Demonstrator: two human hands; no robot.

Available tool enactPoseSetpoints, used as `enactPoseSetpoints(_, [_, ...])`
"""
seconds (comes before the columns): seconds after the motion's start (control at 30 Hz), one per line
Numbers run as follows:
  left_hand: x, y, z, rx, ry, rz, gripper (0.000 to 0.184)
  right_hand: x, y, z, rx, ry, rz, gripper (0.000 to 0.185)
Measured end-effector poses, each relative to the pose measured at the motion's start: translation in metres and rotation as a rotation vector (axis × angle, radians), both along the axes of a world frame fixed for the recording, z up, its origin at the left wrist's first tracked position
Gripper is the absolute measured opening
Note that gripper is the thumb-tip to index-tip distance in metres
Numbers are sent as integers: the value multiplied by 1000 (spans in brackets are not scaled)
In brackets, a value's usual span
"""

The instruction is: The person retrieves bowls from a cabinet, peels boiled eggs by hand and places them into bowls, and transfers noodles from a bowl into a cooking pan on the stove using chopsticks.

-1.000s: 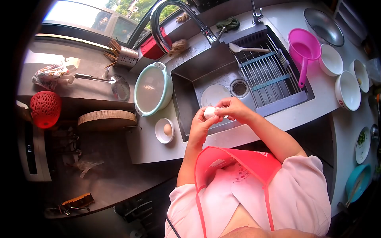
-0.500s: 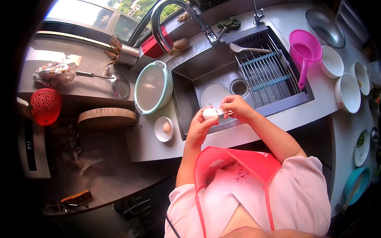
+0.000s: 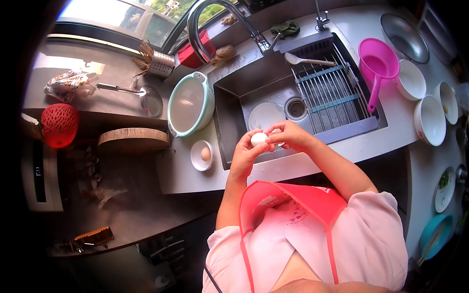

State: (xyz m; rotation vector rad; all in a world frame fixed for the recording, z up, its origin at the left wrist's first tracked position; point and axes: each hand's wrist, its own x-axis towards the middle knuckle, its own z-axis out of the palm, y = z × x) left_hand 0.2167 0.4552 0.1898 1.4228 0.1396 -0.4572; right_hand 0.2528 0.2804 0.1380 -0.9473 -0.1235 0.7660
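Observation:
Over the front edge of the sink, my left hand is wrapped round a white, peeled-looking egg. My right hand has its fingertips closed against the egg's right side; whether a bit of shell is between them is hidden. Below and behind the hands, a white plate lies in the sink beside the drain strainer. To the left of my left hand, a small white bowl on the counter holds a brown egg.
A light-blue basin with a strainer stands left of the sink under the curved faucet. A drying rack with a white spoon spans the sink's right side. On the right are a pink dipper and several white bowls.
My right hand has moved left to the egg, its fingers now touching it; half a second ago it was slightly apart, pinching a small white piece. My left hand keeps holding the egg.

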Motion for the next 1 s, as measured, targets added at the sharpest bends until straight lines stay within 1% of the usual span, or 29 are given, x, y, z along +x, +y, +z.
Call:
enactPoseSetpoints(0.1, [0,-2,-1,12,-11,31,40,2,1,-6,-20,-17,-13,29])
enactPoseSetpoints(0.17, [0,0,-8,8,-15,69,40,3,1,-11,7,58,-41,26])
enactPoseSetpoints(0.23, [0,1,-9,3,-20,111,40,5,-3,-7,0,55,-27,25])
enactPoseSetpoints(0.3, [-2,0,-7,-81,18,142,44,6,-5,-7,-5,53,-10,24])
enactPoseSetpoints(0.33, [-3,-1,-5,-80,19,149,44,7,-5,-8,-7,81,-27,23])
enactPoseSetpoints(0.4, [-5,-3,-2,-210,18,154,46,7,-3,-12,-7,107,-36,23])
enactPoseSetpoints(0.47, [-6,-2,-4,-242,7,169,47,8,-2,-15,7,196,-62,23])
enactPoseSetpoints(0.5, [-6,-1,-6,-277,-4,179,48,8,-1,-17,5,195,-56,23])
enactPoseSetpoints(0.6, [-7,0,-10,-353,-24,246,49,8,0,-14,46,215,-27,26])
enactPoseSetpoints(0.67, [-8,1,-18,-365,-51,249,51,9,2,-4,191,196,70,31])
enactPoseSetpoints(0.73, [-8,2,-17,-376,-74,247,54,9,8,0,198,170,73,32])
enactPoseSetpoints(0.8, [-9,3,-12,-316,-117,229,53,8,13,3,202,144,72,34])
enactPoseSetpoints(0.83, [-10,5,-8,-319,-122,232,53,7,15,4,148,114,48,34])
enactPoseSetpoints(0.9, [-15,10,1,-107,-9,247,49,4,21,6,90,78,35,35])
enactPoseSetpoints(0.93, [-18,15,2,-109,-15,257,49,2,25,7,18,19,13,34])
enactPoseSetpoints(0.97, [-20,20,3,-52,-32,249,49,-1,31,9,-54,-40,-10,34])
enactPoseSetpoints(1.0, [-23,24,4,6,-48,240,49,-4,36,12,-55,-46,-2,34])
